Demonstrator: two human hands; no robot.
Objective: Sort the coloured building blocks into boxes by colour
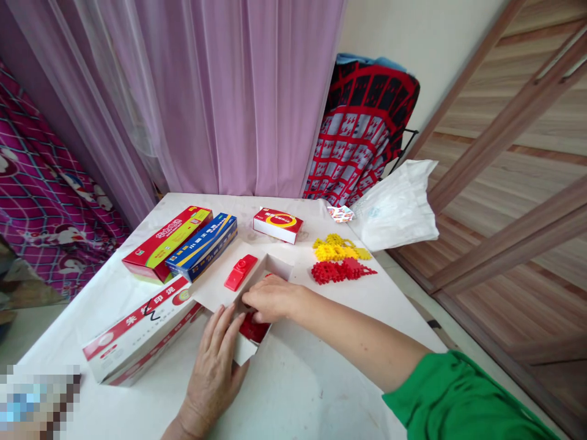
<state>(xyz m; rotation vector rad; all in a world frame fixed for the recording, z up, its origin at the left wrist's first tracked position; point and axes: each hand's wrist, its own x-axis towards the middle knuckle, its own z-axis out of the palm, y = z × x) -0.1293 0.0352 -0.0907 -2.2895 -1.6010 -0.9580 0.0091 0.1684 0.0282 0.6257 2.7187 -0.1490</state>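
An open white cardboard box point(278, 267) lies on the table, its flap spread to the left. My left hand point(216, 351) holds the box's near left side, with the fingers over the wall and the thumb low by the near end. Inside the box is my right hand point(273, 298), its fingers curled down. What the fingertips hold, if anything, is hidden. Shiny red items point(254, 329) show in the box beneath that hand. On the spread flap rests a red plastic piece point(241, 272) with a round knob.
Left of the box lie a long white-and-red carton point(137, 336), a blue carton point(202, 247) and a red-and-green carton point(167, 243). A small red-and-white box point(277, 225) stands behind. Yellow toothed pieces point(339, 248), red toothed pieces point(342, 271) and a white bag point(397, 206) are at right.
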